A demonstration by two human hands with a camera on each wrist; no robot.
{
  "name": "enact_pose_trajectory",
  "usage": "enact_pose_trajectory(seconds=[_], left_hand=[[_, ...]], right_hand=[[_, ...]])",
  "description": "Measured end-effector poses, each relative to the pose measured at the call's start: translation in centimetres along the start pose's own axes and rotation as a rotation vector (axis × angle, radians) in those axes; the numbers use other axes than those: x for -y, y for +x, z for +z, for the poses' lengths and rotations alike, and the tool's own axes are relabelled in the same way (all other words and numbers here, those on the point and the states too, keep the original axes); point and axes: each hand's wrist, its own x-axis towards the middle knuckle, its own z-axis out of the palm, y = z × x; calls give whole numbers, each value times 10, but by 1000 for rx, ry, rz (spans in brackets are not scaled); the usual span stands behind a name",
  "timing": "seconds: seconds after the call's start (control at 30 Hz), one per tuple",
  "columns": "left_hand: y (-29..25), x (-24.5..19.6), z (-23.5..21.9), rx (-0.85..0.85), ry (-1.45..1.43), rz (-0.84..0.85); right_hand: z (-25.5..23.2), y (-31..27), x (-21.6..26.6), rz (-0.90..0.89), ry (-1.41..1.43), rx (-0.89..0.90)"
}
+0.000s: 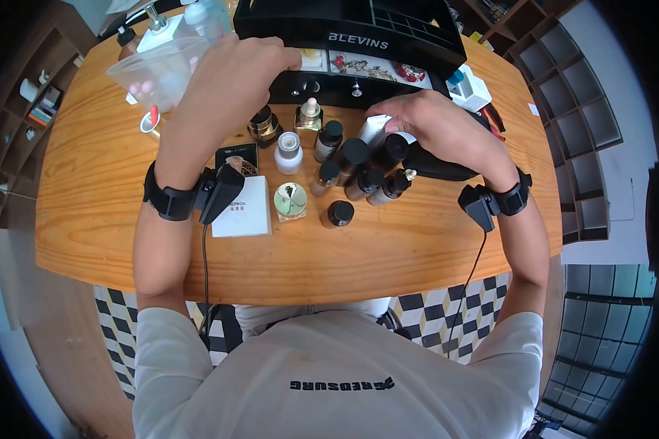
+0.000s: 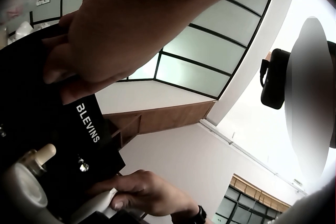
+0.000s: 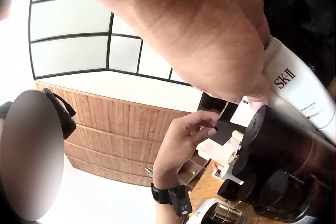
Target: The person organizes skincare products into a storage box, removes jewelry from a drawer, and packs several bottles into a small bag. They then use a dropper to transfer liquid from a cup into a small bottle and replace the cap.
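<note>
My right hand (image 1: 443, 128) grips a white SK-II tube (image 3: 302, 85) at the group of dark bottles, beside a large black-capped bottle (image 1: 354, 151). In the left wrist view, the thumb and fingers of the right hand (image 2: 149, 192) close on the tube's white end (image 2: 102, 201). My left hand (image 1: 234, 77) is over the left end of a pulled-out drawer (image 1: 322, 89) in the black BLEVINS organizer (image 1: 359, 42). Its fingertips are mostly hidden in the head view; in the right wrist view, the left hand (image 3: 181, 140) shows thumb and index finger apart.
Jewellery (image 1: 362, 67) lies in the drawer. In front stand a dropper bottle (image 1: 310, 115), a white bottle (image 1: 288, 154), a green-lidded jar (image 1: 291, 201) and several dark bottles. A white box (image 1: 241, 208) lies left, near a clear plastic container (image 1: 161, 69). A black pouch (image 1: 436, 162) lies right.
</note>
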Motion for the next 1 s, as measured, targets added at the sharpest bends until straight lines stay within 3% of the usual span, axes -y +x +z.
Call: enact_pose_trajectory(seconds=[0.3, 0.53, 0.9, 1.0], left_hand=[[-6, -7, -8, 18, -30, 7], [-5, -9, -10, 71, -42, -56], [-2, -7, 1, 65, -33, -210], [-2, -8, 6, 83, -42, -213]], right_hand=[[-4, -6, 13, 185, 1, -9], [-13, -10, 23, 177, 33, -6], [-26, 20, 22, 88, -296, -420], [-22, 32, 7, 145, -314, -346]])
